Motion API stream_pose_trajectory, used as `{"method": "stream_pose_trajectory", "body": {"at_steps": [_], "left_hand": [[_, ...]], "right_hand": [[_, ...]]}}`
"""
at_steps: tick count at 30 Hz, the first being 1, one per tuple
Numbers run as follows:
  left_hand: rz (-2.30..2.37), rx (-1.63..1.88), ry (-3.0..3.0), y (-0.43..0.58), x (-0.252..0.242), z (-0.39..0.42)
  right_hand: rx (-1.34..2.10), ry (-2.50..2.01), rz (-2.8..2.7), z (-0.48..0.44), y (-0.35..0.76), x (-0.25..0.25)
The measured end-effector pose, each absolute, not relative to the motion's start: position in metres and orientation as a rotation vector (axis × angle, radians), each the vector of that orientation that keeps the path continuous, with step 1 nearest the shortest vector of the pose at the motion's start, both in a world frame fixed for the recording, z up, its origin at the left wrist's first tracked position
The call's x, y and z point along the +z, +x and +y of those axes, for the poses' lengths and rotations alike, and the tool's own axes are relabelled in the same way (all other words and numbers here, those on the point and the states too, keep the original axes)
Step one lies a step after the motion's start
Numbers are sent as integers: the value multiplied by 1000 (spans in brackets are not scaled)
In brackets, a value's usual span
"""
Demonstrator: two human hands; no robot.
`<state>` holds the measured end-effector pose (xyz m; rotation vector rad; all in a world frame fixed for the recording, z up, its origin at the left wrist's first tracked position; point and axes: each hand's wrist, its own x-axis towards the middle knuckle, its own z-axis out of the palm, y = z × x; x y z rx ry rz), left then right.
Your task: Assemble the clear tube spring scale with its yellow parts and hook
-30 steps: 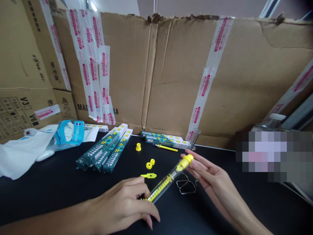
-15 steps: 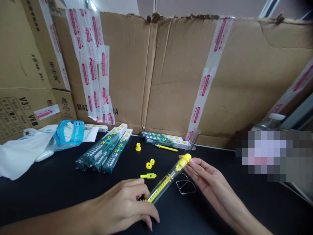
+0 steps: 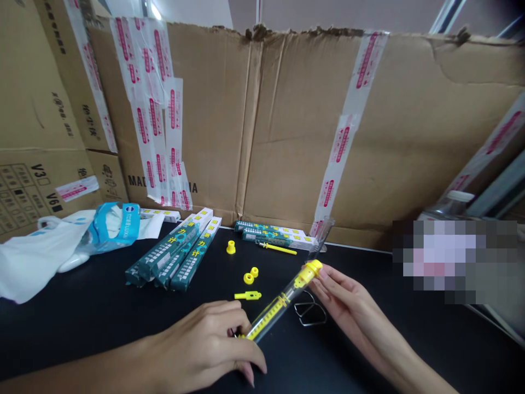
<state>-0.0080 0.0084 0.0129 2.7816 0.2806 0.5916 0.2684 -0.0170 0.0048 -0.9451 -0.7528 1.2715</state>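
Observation:
A clear-tubed spring scale [image 3: 268, 317] with a yellow scale strip slants between my hands above the black table. My left hand [image 3: 213, 342] is closed around its lower end, where the fingers hide the tip. At the upper end, the fingertips of my right hand [image 3: 342, 293] pinch the yellow cap [image 3: 312, 268]. Just left of the tube lies a flat yellow piece [image 3: 247, 296] with a slot. Two small yellow rings [image 3: 249, 278] and a yellow flanged plug [image 3: 231, 247] are farther back. Bent metal wire hooks [image 3: 310, 313] rest beside my right hand.
Green-and-white boxes [image 3: 176, 254] are piled at left, and more boxes [image 3: 279, 236] lie along the cardboard wall [image 3: 295, 109]. Before these is a yellow rod with a spring [image 3: 279, 249]. A clear tube [image 3: 322, 238] stands behind the cap. A tissue pack [image 3: 112, 227] is at far left.
The yellow cap in my right fingers appears slightly turned. Both hands keep their grip on the spring scale, and the view has shifted a little.

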Motion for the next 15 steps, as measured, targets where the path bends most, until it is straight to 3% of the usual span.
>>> {"method": "stream_pose_trajectory", "body": {"at_steps": [15], "left_hand": [[286,583,2783,-8,11,8]], "right_hand": [[1315,-913,-715,-16,270,1]]}}
